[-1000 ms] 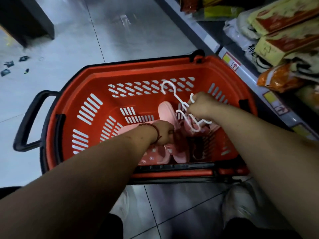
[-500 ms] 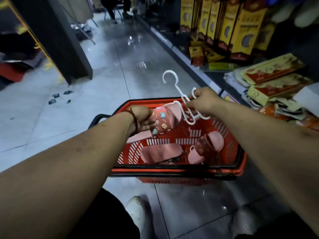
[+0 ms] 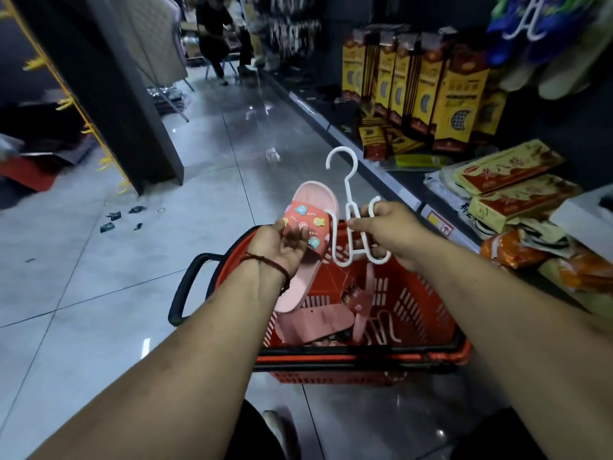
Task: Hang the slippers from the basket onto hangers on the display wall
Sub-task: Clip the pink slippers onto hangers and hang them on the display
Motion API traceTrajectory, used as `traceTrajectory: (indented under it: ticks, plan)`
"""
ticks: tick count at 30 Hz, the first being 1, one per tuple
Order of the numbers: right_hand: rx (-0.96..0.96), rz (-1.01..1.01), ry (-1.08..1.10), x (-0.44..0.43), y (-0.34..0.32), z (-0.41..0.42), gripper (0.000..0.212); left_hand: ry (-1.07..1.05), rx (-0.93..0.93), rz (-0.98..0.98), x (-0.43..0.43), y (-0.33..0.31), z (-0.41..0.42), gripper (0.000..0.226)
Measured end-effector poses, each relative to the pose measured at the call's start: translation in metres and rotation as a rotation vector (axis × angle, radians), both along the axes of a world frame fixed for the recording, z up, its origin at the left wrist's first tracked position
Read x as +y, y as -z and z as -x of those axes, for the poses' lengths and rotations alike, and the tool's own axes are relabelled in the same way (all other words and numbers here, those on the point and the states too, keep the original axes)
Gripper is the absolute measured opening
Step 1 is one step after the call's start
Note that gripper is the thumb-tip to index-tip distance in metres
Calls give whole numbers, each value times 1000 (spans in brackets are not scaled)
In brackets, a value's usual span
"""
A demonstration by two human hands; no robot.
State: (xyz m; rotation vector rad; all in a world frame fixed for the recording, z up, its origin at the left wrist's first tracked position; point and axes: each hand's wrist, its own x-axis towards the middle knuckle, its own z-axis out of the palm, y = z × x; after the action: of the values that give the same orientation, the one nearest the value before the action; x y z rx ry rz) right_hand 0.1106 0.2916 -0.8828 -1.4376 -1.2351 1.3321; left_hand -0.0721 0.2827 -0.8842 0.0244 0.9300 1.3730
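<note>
A shop aisle with a grey tiled floor [image 3: 139, 293] runs ahead, and a red basket [image 3: 414, 310] stands on it below both hands. The left hand [image 3: 282, 244] grips 1 pink slipper [image 3: 310, 202], toe up and away, heel slanting down toward the basket. The right hand [image 3: 388, 227] pinches a white hanger [image 3: 349, 197], hook upward. The slipper's strap lies just left of the hanger's left prong, apparently touching it. Threading probably needs a short rightward slide. Other pink slippers [image 3: 315, 322] lie in the basket.
</note>
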Motion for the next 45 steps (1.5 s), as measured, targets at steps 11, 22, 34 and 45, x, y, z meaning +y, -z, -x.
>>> traceTrajectory:
  ticks: [11, 22, 34, 45]
  plan:
    - [169, -23, 4, 12, 5, 2, 13, 171, 83, 38, 2, 8, -13, 22]
    - [-50, 48, -86, 36, 21, -8, 8, 504, 474, 61, 30, 53, -12, 36]
    - [-506, 229, -223, 49, 82, -96, 27, 1423, 2066, -502, 93, 180, -41, 71]
    - [-441, 246, -173, 59, 108, -84, 15, 1522, 2302, -712, 108, 187, -51, 63]
